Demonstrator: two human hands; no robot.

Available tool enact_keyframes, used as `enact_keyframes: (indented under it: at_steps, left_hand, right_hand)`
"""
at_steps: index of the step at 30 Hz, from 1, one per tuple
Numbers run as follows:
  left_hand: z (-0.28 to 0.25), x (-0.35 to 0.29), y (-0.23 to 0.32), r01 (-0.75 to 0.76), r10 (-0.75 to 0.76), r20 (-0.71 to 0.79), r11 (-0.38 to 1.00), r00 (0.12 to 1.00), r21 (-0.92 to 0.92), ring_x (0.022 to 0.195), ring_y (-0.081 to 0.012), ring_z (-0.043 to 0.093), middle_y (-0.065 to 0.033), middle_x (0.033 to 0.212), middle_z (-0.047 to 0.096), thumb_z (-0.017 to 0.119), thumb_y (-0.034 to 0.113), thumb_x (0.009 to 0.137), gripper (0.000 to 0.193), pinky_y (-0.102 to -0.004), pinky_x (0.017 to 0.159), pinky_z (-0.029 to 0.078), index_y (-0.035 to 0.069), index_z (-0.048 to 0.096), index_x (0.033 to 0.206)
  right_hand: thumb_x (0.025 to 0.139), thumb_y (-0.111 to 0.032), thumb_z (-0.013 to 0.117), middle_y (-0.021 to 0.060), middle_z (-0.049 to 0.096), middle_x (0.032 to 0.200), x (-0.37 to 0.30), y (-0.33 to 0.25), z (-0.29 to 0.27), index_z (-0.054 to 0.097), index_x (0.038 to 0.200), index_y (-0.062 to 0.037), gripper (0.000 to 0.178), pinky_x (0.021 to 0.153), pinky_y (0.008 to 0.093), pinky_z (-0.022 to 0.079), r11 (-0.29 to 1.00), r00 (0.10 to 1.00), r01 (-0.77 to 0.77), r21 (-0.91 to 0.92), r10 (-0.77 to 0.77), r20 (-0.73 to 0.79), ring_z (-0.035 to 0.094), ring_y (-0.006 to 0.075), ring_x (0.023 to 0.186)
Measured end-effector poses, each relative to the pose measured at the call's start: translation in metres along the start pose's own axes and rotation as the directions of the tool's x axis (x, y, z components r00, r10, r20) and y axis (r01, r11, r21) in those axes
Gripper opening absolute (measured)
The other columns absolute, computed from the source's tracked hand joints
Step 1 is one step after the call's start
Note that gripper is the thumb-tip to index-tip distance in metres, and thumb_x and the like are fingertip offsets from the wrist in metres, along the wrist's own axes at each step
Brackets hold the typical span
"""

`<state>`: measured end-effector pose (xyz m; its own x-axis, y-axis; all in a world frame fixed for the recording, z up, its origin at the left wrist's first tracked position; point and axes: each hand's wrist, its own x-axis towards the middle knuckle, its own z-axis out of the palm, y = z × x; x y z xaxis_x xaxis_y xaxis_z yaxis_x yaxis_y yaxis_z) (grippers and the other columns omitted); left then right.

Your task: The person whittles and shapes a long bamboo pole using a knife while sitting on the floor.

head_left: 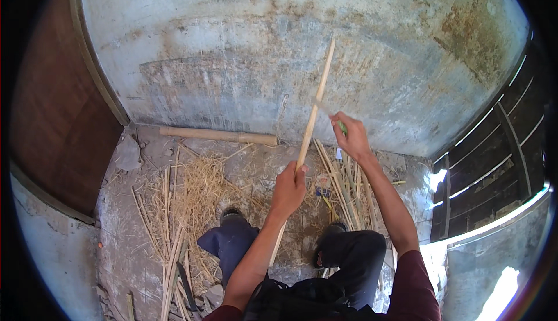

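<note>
A long pale bamboo strip (326, 71) slants up in front of me, its far end tapering to a narrow tip. My left hand (289, 193) is wrapped round it partway down, and the lower end runs on below my wrist between my legs. My right hand (352, 138) is closed round the green handle of a small knife (324, 109). The blade points left and meets the strip, or lies just by it, above my left hand; whether it cuts in cannot be made out.
Pale shavings (200, 184) are heaped on the floor at left, beside long thin strips (172, 263). More split strips (347, 190) lie at right. A bamboo pole (218, 135) rests along the foot of the stained wall (232, 77). A brown door (58, 106) stands left, dark slats (494, 158) right.
</note>
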<state>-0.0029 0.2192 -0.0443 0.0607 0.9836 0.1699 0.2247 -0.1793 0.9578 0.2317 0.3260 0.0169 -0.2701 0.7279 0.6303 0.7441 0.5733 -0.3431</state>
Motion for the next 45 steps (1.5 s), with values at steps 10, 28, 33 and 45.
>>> enact_keyframes:
  at_steps: [10, 28, 33, 45]
  left_hand:
    - [-0.004, -0.003, 0.003, -0.002, 0.002, -0.009, 1.000, 1.000, 0.005, 0.064, -0.0453, 0.062, -0.0254, 0.071, 0.063, 0.057, 0.018, 0.113, 0.020, -0.0524, 0.063, 0.045, -0.001, 0.063, 0.113]
    - [0.011, -0.009, 0.006, -0.036, 0.059, -0.053, 0.937, 0.997, 0.348, 0.069, -0.0515, 0.072, -0.0281, 0.073, 0.070, 0.057, 0.016, 0.113, 0.019, -0.0614, 0.058, 0.055, -0.003, 0.054, 0.116]
    - [0.016, -0.010, 0.007, -0.028, 0.066, -0.087, 0.925, 0.994, 0.378, 0.070, -0.0533, 0.070, -0.0298, 0.073, 0.068, 0.055, 0.014, 0.113, 0.017, -0.0633, 0.063, 0.053, -0.002, 0.055, 0.118]
    - [0.015, -0.012, 0.014, 0.013, 0.011, -0.060, 0.924, 0.998, 0.383, 0.072, -0.0524, 0.072, -0.0292, 0.074, 0.070, 0.055, 0.017, 0.113, 0.019, -0.0632, 0.065, 0.056, -0.001, 0.054, 0.118]
  right_hand:
    - [0.094, -0.003, 0.070, 0.0163, 0.075, 0.097, -0.034, -0.063, 0.010, 0.077, 0.116, -0.0078, 0.024, 0.066, 0.0439, 0.059, 0.974, 0.936, 0.187, 0.130, -0.217, 0.278, 0.074, 0.0353, 0.076]
    - [0.095, -0.006, 0.068, 0.0164, 0.076, 0.093, -0.013, -0.041, -0.002, 0.076, 0.111, -0.0054, 0.017, 0.067, 0.0451, 0.057, 0.991, 0.957, -0.005, 0.136, -0.034, 0.287, 0.074, 0.0365, 0.077]
    - [0.095, -0.009, 0.069, 0.0156, 0.077, 0.092, -0.013, -0.047, 0.000, 0.076, 0.115, -0.0104, 0.021, 0.065, 0.0490, 0.057, 0.986, 0.922, 0.158, 0.052, -0.166, 0.350, 0.074, 0.0391, 0.077]
    - [0.097, -0.013, 0.068, 0.0177, 0.077, 0.088, 0.011, -0.029, -0.016, 0.076, 0.112, -0.0113, 0.017, 0.068, 0.0460, 0.059, 0.999, 0.930, -0.048, 0.017, 0.039, 0.365, 0.076, 0.0378, 0.075]
